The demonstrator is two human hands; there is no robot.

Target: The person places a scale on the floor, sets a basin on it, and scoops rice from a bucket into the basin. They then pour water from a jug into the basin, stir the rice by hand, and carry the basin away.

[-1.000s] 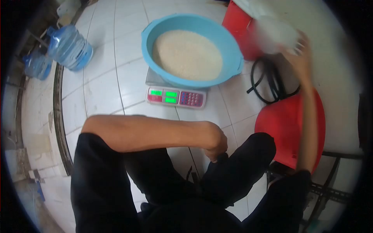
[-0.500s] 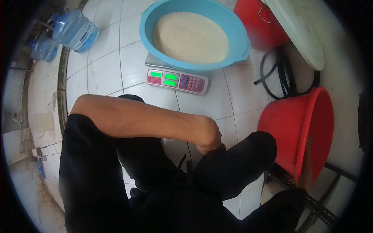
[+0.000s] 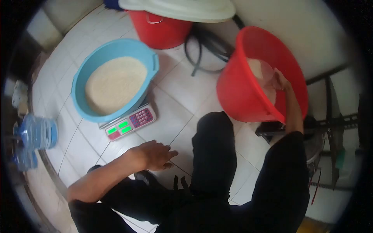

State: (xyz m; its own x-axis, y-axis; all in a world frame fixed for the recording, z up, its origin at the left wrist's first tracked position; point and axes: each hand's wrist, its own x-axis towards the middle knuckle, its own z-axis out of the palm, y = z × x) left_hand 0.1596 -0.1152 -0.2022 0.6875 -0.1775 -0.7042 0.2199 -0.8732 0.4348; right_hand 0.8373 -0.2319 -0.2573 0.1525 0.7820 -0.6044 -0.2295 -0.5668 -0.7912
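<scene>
My right hand (image 3: 280, 80) reaches inside a tilted red bucket (image 3: 243, 83), its fingers closed on a clear, pinkish scoop (image 3: 266, 72). Pale grain (image 3: 255, 66) shows around the scoop in the bucket. My left hand (image 3: 157, 155) hangs over the tiled floor with its fingers apart and nothing in it. Beyond the left hand, a light blue basin (image 3: 79, 87) holding pale grain (image 3: 116, 83) rests on a digital scale (image 3: 142, 116) with lit green displays.
Another red bucket (image 3: 165, 33) with a white lid (image 3: 182, 9) stands at the back. A coiled black hose (image 3: 200, 54) lies between the buckets. Water bottles (image 3: 39, 132) are at the left, and a black metal rack (image 3: 330, 126) is at the right.
The view has turned toward the right, so the basin and scale appear farther left. My left hand has opened and moved off my leg. My right hand and the scoop now show inside the bucket.
</scene>
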